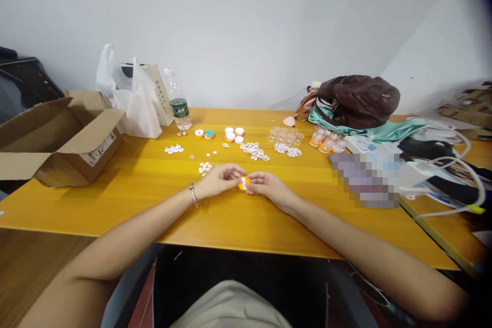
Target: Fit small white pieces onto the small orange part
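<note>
Between both hands, just above the table, is a small round orange piece with white parts in it [244, 183]. My left hand [221, 179], with a bracelet at the wrist, pinches its left side. The fingers of my right hand [269, 188] close on its right side. Small white discs [205, 167] lie just behind my left hand. Farther back are white gear-like pieces [253, 151], more pale openwork pieces [288, 150], and white round caps [234, 135]. White knobbed pieces [174, 148] sit to the left, near an orange-and-white and a teal round piece [209, 134].
Clear cups [285, 136] and assembled orange-based pieces [326, 139] stand back right, before a brown bag [357, 100]. An open cardboard box [77, 148], a white plastic bag [136, 107] and a water bottle [179, 105] are left. Cables [476, 189] lie right.
</note>
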A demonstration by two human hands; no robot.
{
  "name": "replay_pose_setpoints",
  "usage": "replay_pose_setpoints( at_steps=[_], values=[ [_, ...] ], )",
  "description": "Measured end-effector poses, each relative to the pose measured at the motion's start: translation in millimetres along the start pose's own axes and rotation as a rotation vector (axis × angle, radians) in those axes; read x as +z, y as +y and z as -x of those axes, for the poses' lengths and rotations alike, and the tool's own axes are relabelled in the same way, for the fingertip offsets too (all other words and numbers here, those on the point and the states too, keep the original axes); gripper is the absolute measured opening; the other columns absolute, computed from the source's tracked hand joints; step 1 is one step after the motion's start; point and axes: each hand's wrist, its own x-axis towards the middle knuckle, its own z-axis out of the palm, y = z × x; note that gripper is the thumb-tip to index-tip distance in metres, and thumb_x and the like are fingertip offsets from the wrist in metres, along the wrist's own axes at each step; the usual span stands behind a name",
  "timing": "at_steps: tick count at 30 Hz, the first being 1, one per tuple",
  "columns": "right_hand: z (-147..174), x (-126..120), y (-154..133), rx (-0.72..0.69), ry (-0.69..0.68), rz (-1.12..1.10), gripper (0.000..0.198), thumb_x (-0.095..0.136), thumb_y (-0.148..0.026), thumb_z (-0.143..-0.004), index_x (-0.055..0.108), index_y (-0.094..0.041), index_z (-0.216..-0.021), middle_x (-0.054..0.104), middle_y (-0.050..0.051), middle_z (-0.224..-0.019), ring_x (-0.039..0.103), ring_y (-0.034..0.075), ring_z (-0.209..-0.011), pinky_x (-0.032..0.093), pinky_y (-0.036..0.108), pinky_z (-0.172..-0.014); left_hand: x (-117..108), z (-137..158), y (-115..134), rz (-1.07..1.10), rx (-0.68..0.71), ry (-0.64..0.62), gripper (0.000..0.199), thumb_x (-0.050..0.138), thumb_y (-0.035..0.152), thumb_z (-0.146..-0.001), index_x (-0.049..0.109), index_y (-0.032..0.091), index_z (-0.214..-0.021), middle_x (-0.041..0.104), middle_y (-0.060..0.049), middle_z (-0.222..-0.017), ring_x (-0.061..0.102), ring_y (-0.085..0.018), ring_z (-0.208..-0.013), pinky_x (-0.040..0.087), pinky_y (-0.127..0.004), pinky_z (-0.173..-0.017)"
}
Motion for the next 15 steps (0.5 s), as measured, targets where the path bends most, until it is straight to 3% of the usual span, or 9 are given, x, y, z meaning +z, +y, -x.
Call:
replay_pose_setpoints(
  at_steps=[4, 7, 15],
  values=[
    [-4.2, 4.0, 0.3, 0.041, 0.015, -0.054, 0.024, 0.075, -0.024, -0.054, 0.063, -0.013, -0.072, 0.066, 0.002, -0.069, 0.061, 0.009, -0.061, 0.051, 0.024, -0.069, 0.5, 0.1, -0.8, -0.035, 0.010, 0.104, 0.017, 0.060, 0.022, -0.074, 0.054, 0.010, -0.083, 0.062, -0.005, -0.074, 0.058, -0.008, -0.067, 0.048, -0.022, -0.068],
    [-6.8, 6.1, 1.6, 0.029, 0.047, -0.073, 0.023, 0.076, -0.024, -0.053, 0.064, -0.013, -0.068, 0.066, 0.002, -0.065, 0.061, 0.008, -0.060, 0.050, 0.022, -0.069, -0.5, 2.2, 1.8, -0.147, 0.042, 0.115, 0.015, 0.058, 0.021, -0.075, 0.054, 0.010, -0.084, 0.062, -0.006, -0.077, 0.058, -0.009, -0.068, 0.048, -0.023, -0.069],
    [-6.6, 5.5, 0.6, 0.046, 0.024, -0.020, 0.022, 0.076, -0.027, -0.054, 0.064, -0.013, -0.067, 0.068, 0.003, -0.068, 0.061, 0.008, -0.060, 0.049, 0.020, -0.066, -11.7, 5.7, 20.0, -0.786, 0.296, -0.055, 0.017, 0.044, 0.022, -0.084, 0.059, 0.017, -0.092, 0.062, -0.004, -0.085, 0.057, -0.012, -0.077, 0.044, -0.023, -0.072]
  ],
)
